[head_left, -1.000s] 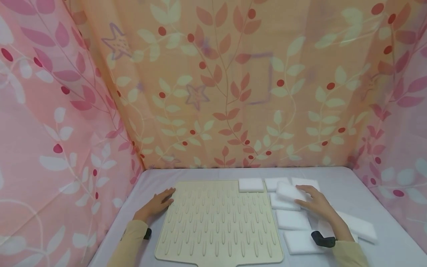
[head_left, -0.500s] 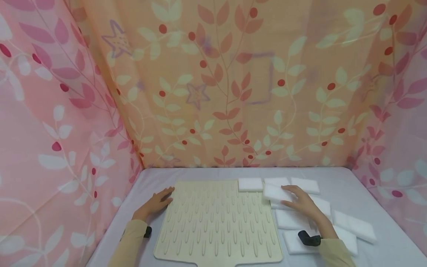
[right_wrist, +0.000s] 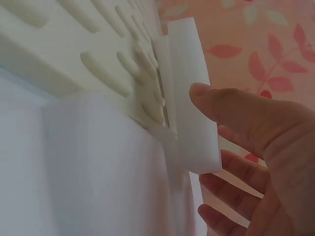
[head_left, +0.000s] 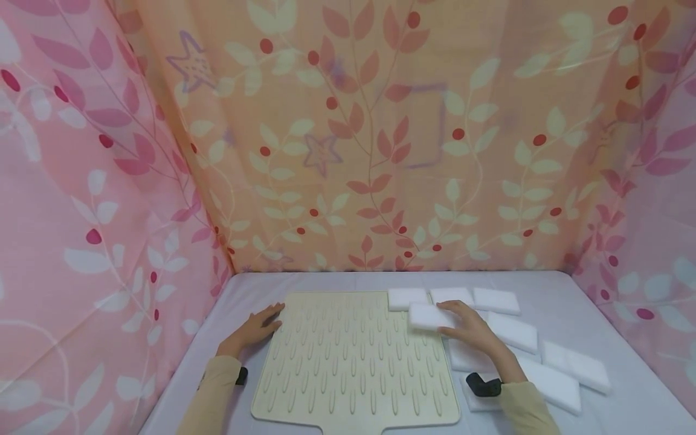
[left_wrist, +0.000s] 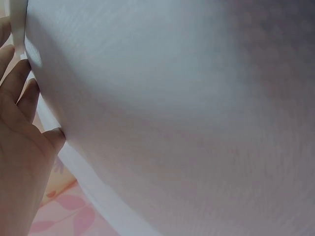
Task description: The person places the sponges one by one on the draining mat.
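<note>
A cream drying mat with raised oblong ridges (head_left: 353, 362) lies flat in the middle of the table. My right hand (head_left: 472, 329) pinches a white sponge block (head_left: 426, 317) between thumb and fingers, over the mat's upper right part. In the right wrist view the thumb presses one face of that sponge block (right_wrist: 189, 98). Another white sponge block (head_left: 406, 299) rests on the mat's top right corner. My left hand (head_left: 252, 331) rests at the mat's upper left edge with fingers extended; in the left wrist view the left hand (left_wrist: 24, 132) touches the edge of a pale surface.
Several more white sponge blocks lie right of the mat, among them a far block (head_left: 496, 300), a middle block (head_left: 512, 332) and an outer block (head_left: 576, 365). The white table (head_left: 549, 284) meets a patterned curtain (head_left: 370, 151) behind it and at both sides.
My right hand has carried the sponge block leftward, from above the other blocks to over the mat's right side. The left hand stays at the mat's left edge.
</note>
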Available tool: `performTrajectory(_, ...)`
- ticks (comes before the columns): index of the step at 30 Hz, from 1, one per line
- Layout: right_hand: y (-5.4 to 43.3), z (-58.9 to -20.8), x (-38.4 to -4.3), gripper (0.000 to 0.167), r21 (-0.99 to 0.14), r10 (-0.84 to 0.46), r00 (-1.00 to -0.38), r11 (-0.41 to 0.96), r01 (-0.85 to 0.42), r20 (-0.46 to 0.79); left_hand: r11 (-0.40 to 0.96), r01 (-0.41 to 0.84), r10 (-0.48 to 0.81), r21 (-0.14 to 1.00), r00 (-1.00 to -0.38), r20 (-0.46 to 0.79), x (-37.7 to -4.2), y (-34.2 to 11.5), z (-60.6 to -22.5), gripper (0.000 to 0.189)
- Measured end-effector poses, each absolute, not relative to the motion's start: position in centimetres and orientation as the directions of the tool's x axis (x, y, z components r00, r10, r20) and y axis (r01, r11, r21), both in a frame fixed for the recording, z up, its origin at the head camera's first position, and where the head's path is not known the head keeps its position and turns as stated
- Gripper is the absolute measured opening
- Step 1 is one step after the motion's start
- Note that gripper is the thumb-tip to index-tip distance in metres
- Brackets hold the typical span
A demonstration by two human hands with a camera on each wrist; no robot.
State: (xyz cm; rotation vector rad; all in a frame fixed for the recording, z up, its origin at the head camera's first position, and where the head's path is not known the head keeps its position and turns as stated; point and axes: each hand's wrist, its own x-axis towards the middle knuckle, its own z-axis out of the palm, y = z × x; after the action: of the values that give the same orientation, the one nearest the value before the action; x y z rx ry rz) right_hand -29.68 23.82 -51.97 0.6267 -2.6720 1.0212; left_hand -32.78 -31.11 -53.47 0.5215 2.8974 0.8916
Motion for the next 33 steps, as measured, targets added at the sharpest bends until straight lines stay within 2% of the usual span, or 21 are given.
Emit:
performTrajectory(13,21.3,-52.6,-30.0,0.057,-0.565,-0.342,-0.867,0.659,-0.497,0.363,0.771,0.283,0.336,0.571,-0.942,0.014,-32.9,-31.0,-53.4,0.056)
performTrajectory(19,20.5,-52.6,-30.0,0.058,-0.51,-0.381,-0.842,0.673,-0.536,0.382,0.769,0.284,0.336,0.573,-0.942,0.015,-32.8,-31.0,-53.5,0.056)
performTrajectory(26,19.8,-52.6,-30.0,0.059,-0.527,-0.378,-0.861,0.681,-0.508,0.34,0.768,0.28,0.333,0.576,-0.943,0.014,-32.8,-31.0,-53.6,0.056)
performTrajectory(33,19.8,-52.9,-30.3,0.06,-0.488,-0.363,-0.871,0.724,-0.488,0.332,0.762,0.278,0.332,0.584,-0.943,0.016,-32.7,-30.9,-53.6,0.056)
